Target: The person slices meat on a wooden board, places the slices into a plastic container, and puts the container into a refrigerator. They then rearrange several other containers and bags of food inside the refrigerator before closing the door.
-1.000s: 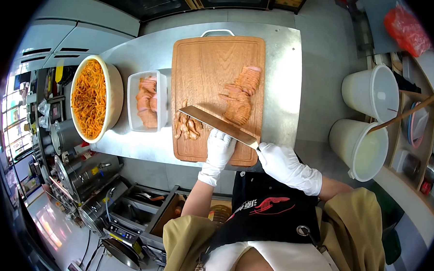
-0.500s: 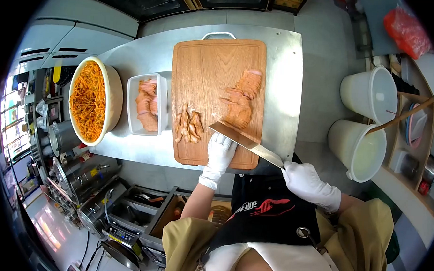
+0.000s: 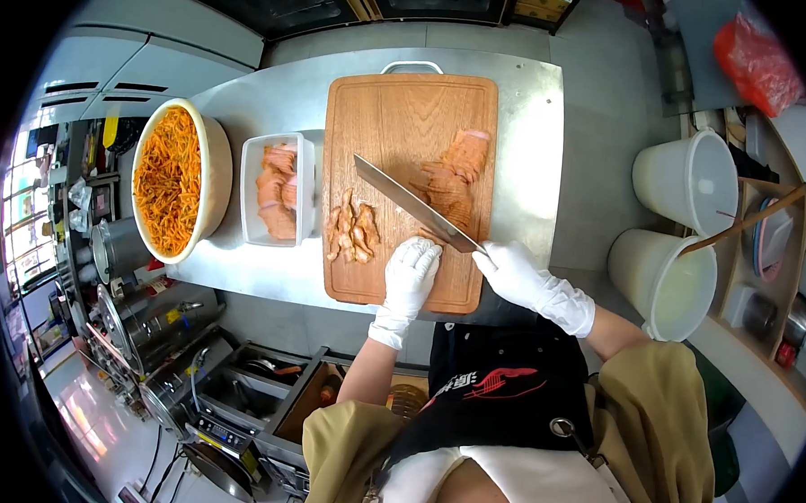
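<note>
A wooden cutting board (image 3: 409, 117) lies below my hands, both in white gloves. My right hand (image 3: 520, 279) is closed round the handle of a cleaver (image 3: 414, 203), whose blade slants up and left across the board. Close beneath the blade, my left hand (image 3: 411, 274) has its fingers curled on a piece of brown meat (image 3: 431, 236), mostly hidden by the glove. Overlapping sliced meat (image 3: 461, 169) lies on the board's right side, partly covered by the blade. Left of the blade sits a small pile of browned meat pieces (image 3: 353, 231).
A white plastic container (image 3: 306, 193) with sliced meat stands left of the board. Beyond it is a cream bowl (image 3: 215, 185) of orange shreds. All rest on a metal table (image 3: 528, 167). Two white buckets (image 3: 662, 182) stand on the right, one with a wooden stick (image 3: 746, 217).
My right hand has moved up and left with the cleaver. The blade now reaches farther up the board, over the sliced meat's edge. My left hand stays nearly in place.
</note>
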A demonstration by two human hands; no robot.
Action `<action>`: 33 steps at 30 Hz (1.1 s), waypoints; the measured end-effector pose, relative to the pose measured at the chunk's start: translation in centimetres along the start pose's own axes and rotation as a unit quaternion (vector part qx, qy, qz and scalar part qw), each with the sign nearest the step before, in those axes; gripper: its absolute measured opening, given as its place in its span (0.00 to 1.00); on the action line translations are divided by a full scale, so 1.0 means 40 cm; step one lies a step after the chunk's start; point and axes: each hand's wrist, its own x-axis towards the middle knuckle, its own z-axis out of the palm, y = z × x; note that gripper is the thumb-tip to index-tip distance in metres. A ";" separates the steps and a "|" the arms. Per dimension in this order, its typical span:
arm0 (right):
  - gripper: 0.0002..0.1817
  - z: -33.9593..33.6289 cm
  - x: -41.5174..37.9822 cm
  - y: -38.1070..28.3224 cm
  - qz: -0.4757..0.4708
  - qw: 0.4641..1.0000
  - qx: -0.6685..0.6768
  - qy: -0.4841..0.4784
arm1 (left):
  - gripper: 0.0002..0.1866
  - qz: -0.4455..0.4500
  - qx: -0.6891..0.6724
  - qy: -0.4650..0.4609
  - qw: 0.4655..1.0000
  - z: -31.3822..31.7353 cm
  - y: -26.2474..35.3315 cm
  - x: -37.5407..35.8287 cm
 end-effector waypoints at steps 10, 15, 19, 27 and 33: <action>0.13 -0.013 -0.069 -0.054 -0.046 0.994 -0.097 -0.005 | 0.12 -0.004 0.019 -0.003 1.000 0.001 0.000 -0.003; 0.11 0.005 -0.072 -0.058 -0.066 0.992 -0.110 0.013 | 0.15 -0.006 0.018 -0.007 1.000 0.006 -0.003 -0.006; 0.10 0.017 -0.082 -0.061 -0.086 0.987 -0.126 0.040 | 0.19 0.003 0.034 0.006 0.999 0.004 0.002 -0.005; 0.09 -0.009 -0.112 -0.061 -0.069 0.991 -0.116 0.015 | 0.14 -0.002 0.037 0.001 0.999 0.003 0.006 0.001; 0.09 -0.062 -0.187 -0.038 -0.002 0.990 -0.125 -0.065 | 0.13 -0.024 0.020 0.003 0.999 0.008 -0.004 -0.004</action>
